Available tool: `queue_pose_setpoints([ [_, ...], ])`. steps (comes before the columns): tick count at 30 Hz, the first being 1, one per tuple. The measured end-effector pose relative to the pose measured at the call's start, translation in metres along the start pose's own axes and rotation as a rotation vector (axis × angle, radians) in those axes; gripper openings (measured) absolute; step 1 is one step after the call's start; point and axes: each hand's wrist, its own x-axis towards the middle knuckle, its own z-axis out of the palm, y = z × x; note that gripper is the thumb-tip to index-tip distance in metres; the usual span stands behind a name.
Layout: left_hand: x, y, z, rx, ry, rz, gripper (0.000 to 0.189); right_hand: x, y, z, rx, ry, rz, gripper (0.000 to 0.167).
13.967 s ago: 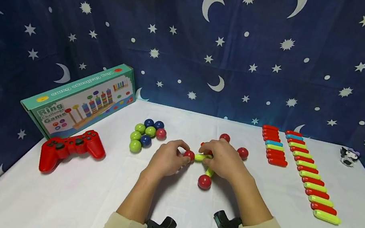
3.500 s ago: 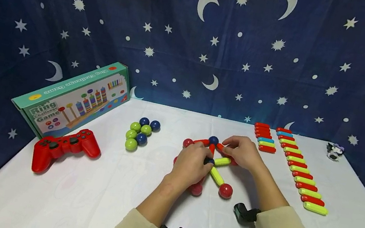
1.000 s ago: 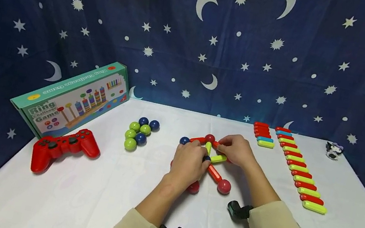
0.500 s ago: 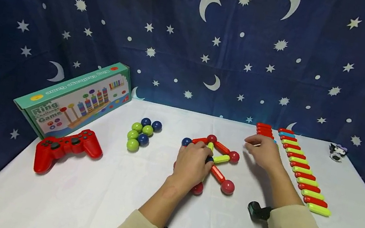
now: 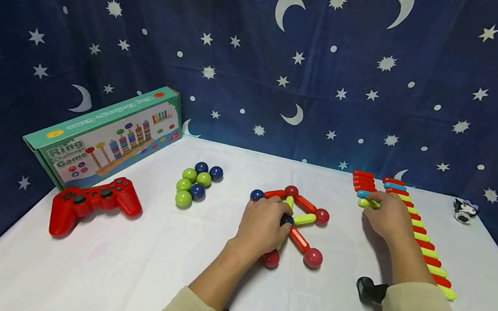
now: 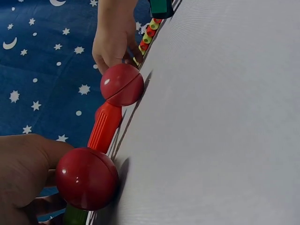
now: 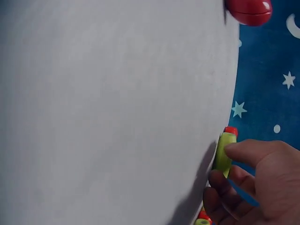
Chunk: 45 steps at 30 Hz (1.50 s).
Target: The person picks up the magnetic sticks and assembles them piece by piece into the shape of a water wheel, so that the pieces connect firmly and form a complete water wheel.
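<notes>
A ball-and-rod magnetic toy structure (image 5: pixel 299 239) lies mid-table, with red and dark blue balls joined by red and yellow-green rods. My left hand (image 5: pixel 262 226) lies over its left part and grips it near the dark blue middle ball (image 5: pixel 287 219); its fingers hide some joints. In the left wrist view a red ball (image 6: pixel 87 179) is close by the left fingers. To the right, my right hand (image 5: pixel 388 218) pinches a yellow-green rod (image 5: pixel 367 203) at the near end of the shorter rod row. The right wrist view shows the thumb on this yellow-green rod (image 7: pixel 223 153).
Several green and dark blue balls (image 5: pixel 204 178) are grouped left of the structure. A red game controller (image 5: pixel 95 206) and a green box (image 5: pixel 108 133) stand farther left. A longer row of rods (image 5: pixel 427 252) runs down the right; a small figurine (image 5: pixel 464 211) sits behind it.
Since 14 s ago the structure has gained balls and rods, and the loose red ball has left the group. In the last second my right hand left the structure and moved right to the rods.
</notes>
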Motion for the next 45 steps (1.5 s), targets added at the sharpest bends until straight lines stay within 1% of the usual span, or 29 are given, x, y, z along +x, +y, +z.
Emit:
queue_pose_setpoints([
  [3,-0.001,0.000,0.000,-0.007,-0.001,-0.013,0.027,-0.001,-0.002,-0.001,-0.098,-0.035,-0.048,0.048],
  [5,-0.001,0.000,0.001,-0.009,0.000,-0.014,0.027,-0.003,-0.004,-0.002,-0.140,-0.060,-0.052,0.047],
  [7,-0.002,0.000,0.001,-0.010,0.001,-0.012,0.027,-0.005,-0.007,-0.002,-0.153,-0.080,-0.045,0.048],
  [9,-0.002,0.001,0.001,-0.011,0.007,-0.011,0.026,-0.007,-0.009,-0.002,-0.136,-0.100,-0.048,0.049],
  [15,-0.001,0.003,-0.002,-0.020,0.026,-0.006,0.021,-0.015,-0.022,-0.001,0.019,-0.186,-0.073,0.056],
  [19,-0.001,0.004,-0.002,-0.001,0.045,0.006,0.018,-0.023,-0.036,0.002,0.152,-0.203,-0.102,0.053],
  [22,-0.001,0.004,-0.002,0.026,0.064,-0.001,0.016,-0.030,-0.050,0.004,0.251,-0.226,-0.106,0.053],
  [25,-0.002,0.004,-0.001,0.043,0.071,-0.013,0.016,-0.037,-0.061,0.006,0.299,-0.258,-0.103,0.055],
  [30,-0.002,0.004,0.000,0.054,0.062,-0.025,0.020,-0.044,-0.069,0.012,0.276,-0.283,-0.100,0.053],
  [37,-0.002,0.005,0.000,0.070,0.075,-0.020,0.019,-0.046,-0.069,0.015,0.247,-0.294,-0.101,0.053],
  [41,-0.002,0.006,0.000,0.080,0.077,-0.023,0.019,-0.045,-0.071,0.018,0.227,-0.288,-0.111,0.055],
  [45,-0.002,0.006,-0.001,0.081,0.071,-0.025,0.021,-0.043,-0.075,0.024,0.195,-0.275,-0.133,0.050],
])
